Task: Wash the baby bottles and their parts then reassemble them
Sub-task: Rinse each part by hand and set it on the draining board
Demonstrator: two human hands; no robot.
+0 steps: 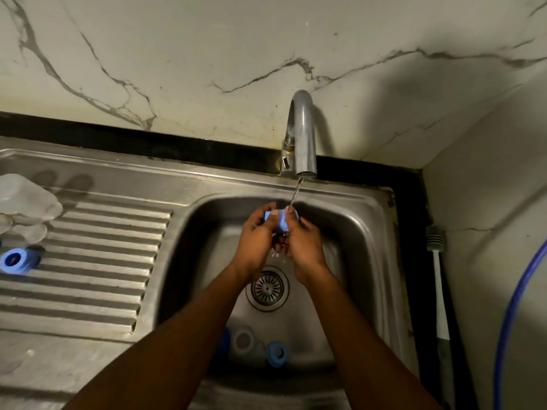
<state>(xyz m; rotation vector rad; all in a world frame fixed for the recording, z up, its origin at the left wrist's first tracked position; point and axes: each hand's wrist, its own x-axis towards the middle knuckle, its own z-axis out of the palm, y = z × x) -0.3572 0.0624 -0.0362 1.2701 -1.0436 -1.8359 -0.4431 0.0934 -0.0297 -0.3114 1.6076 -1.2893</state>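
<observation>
My left hand [257,241] and my right hand [305,247] meet over the sink basin [349,229] and both grip a small blue bottle part [278,220]. A thin stream of water from the tap [302,134] falls onto it. Low in the basin lie a clear bottle [245,341] and a blue ring [278,353]; a further blue piece [226,340] peeks out beside my left forearm. On the drainboard [97,261] at the left rest a clear bottle [26,196], a clear teat [31,232] and a blue ring [17,260].
The drain strainer [268,288] sits mid-basin under my wrists. A white-handled brush [438,279] leans at the sink's right edge, with a blue hose [515,306] beside it. A marble wall stands behind the tap.
</observation>
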